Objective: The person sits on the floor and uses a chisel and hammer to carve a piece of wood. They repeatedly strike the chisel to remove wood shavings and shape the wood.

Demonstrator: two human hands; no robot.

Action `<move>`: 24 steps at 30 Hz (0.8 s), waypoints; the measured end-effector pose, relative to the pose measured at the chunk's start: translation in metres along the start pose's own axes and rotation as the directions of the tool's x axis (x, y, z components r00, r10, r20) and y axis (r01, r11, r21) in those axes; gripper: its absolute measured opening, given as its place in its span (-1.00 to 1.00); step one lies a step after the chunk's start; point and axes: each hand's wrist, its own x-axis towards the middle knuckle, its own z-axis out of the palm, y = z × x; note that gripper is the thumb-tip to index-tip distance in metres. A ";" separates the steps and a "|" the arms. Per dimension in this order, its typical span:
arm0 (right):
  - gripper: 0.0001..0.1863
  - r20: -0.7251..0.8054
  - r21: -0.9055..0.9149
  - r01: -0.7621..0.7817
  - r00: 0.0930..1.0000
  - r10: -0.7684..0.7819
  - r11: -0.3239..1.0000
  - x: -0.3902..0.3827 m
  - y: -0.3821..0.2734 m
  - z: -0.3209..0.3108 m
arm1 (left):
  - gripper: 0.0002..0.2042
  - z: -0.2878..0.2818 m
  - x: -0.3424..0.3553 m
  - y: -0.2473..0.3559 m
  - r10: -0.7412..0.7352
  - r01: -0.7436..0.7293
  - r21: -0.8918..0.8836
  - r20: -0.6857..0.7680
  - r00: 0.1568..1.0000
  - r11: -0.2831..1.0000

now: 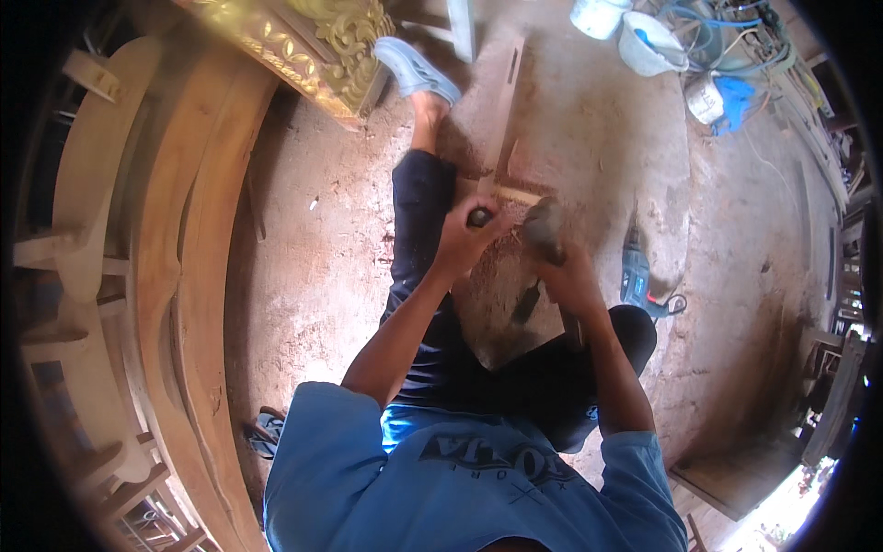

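My left hand (467,237) is wrapped round an upright chisel (479,218). Its round butt end points up at me, and the blade is hidden below the hand. Close beside it, my right hand (572,279) grips a dark mallet (543,224), its head just right of the chisel and apart from it. Under both hands lies a wooden workpiece (522,195) with a pale cut face. A long narrow board (505,120) with a slot near its far end runs away from it. Reddish shavings surround the wood. A dark-handled tool (526,302) lies between my legs.
A blue-green power tool (635,276) rests on the floor to the right. Big wooden slabs (198,230) stand along the left, with a gilded carved panel (317,46) farther off. Buckets (651,46), hoses and a blue cloth (733,103) sit at the far right.
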 end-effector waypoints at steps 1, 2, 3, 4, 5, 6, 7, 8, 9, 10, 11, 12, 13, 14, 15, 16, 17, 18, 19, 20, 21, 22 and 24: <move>-0.63 -0.012 -0.071 -0.256 0.967 0.256 0.964 -0.004 0.001 -0.007 | -0.74 0.002 0.010 -0.003 -0.067 0.065 0.194 0.007 0.998 0.979; -0.63 -0.017 -0.064 -0.340 0.940 0.340 0.938 -0.003 -0.001 -0.014 | -0.73 0.005 0.027 -0.005 -0.039 0.033 0.351 0.010 0.999 0.936; -0.64 -0.014 -0.046 -0.367 0.930 0.367 0.929 -0.004 -0.001 -0.019 | -0.70 0.008 0.048 -0.005 0.077 -0.083 0.476 0.033 0.997 0.876; -0.64 -0.003 -0.032 -0.374 0.927 0.374 0.927 -0.002 0.000 -0.021 | -0.68 0.012 0.074 -0.001 -0.066 0.070 0.444 -0.026 0.998 0.893; -0.64 0.006 -0.018 -0.380 0.925 0.380 0.925 -0.002 0.001 -0.022 | -0.63 0.016 0.097 0.007 -0.106 0.115 0.372 -0.044 0.993 0.921; -0.65 0.010 -0.004 -0.383 0.923 0.383 0.924 -0.002 0.004 -0.022 | -0.64 0.019 0.118 0.018 -0.278 0.268 0.133 0.061 0.959 0.954; -0.65 0.014 -0.003 -0.385 0.923 0.385 0.923 -0.002 0.008 -0.020 | -0.63 0.024 0.133 0.032 -0.403 0.396 0.072 0.126 0.907 0.915; -0.65 0.015 -0.001 -0.384 0.923 0.384 0.923 -0.003 0.013 -0.019 | -0.62 0.027 0.138 0.046 -0.579 0.579 0.056 0.179 0.795 0.813; -0.66 0.019 -0.001 -0.388 0.921 0.388 0.922 -0.003 0.016 -0.018 | -0.60 0.028 0.133 0.060 -0.471 0.472 0.051 0.219 0.855 0.880; -0.66 0.024 0.000 -0.395 0.919 0.394 0.919 -0.005 0.020 -0.018 | -0.58 0.027 0.120 0.071 -0.433 0.425 0.086 0.232 0.871 0.901; -0.66 0.032 0.007 -0.403 0.915 0.402 0.915 -0.006 0.022 -0.017 | -0.56 0.024 0.100 0.078 -0.379 0.359 0.136 0.173 0.909 0.923; -0.67 0.039 0.014 -0.415 0.910 0.414 0.910 -0.007 0.023 -0.017 | -0.52 0.018 0.070 0.079 -0.357 0.317 0.220 0.168 0.919 0.922; -0.67 0.043 0.015 -0.423 0.906 0.422 0.906 -0.008 0.023 -0.016 | -0.48 0.011 0.034 0.075 -0.322 0.276 0.339 0.087 0.943 0.899; -0.67 0.045 0.009 -0.426 0.904 0.425 0.905 -0.009 0.023 -0.016 | -0.50 0.005 -0.003 0.069 0.018 -0.021 0.053 0.054 0.998 0.998; -0.68 0.045 0.008 -0.429 0.903 0.428 0.903 -0.009 0.023 -0.014 | -0.52 -0.001 -0.023 0.058 0.347 -0.346 -0.212 -0.033 0.937 0.914; -0.68 0.051 0.009 -0.439 0.897 0.438 0.898 -0.010 0.022 -0.014 | -0.57 -0.010 -0.036 0.047 0.077 -0.082 -0.048 -0.093 0.993 0.995; -0.68 0.070 -0.001 -0.439 0.896 0.438 0.898 -0.011 0.022 -0.011 | -0.58 -0.012 -0.050 0.040 0.072 -0.069 0.132 -0.015 0.997 0.989; -0.69 0.060 -0.011 -0.425 0.903 0.425 0.905 -0.011 0.023 -0.009 | -0.58 -0.013 -0.060 0.039 0.067 -0.081 0.303 0.054 0.996 0.950; -0.69 0.058 -0.007 -0.430 0.901 0.430 0.903 -0.010 0.022 -0.008 | -0.60 -0.011 -0.049 0.037 0.086 -0.094 0.218 0.049 0.995 0.971; -0.69 0.068 -0.003 -0.436 0.898 0.436 0.900 -0.008 0.023 -0.008 | -0.61 -0.008 -0.038 0.042 0.026 -0.034 0.130 0.064 0.998 0.991; -0.69 0.079 -0.007 -0.446 0.892 0.445 0.895 -0.007 0.023 -0.007 | -0.62 -0.004 -0.029 0.051 -0.189 0.182 0.165 0.029 0.982 0.969; -0.70 0.070 -0.006 -0.444 0.893 0.444 0.896 -0.006 0.023 -0.007 | -0.62 0.001 -0.006 0.059 -0.310 0.301 0.172 0.025 0.950 0.938; -0.70 0.079 -0.011 -0.462 0.884 0.461 0.887 -0.005 0.023 -0.007 | -0.63 0.003 0.043 0.071 -0.421 0.400 0.139 0.184 0.888 0.906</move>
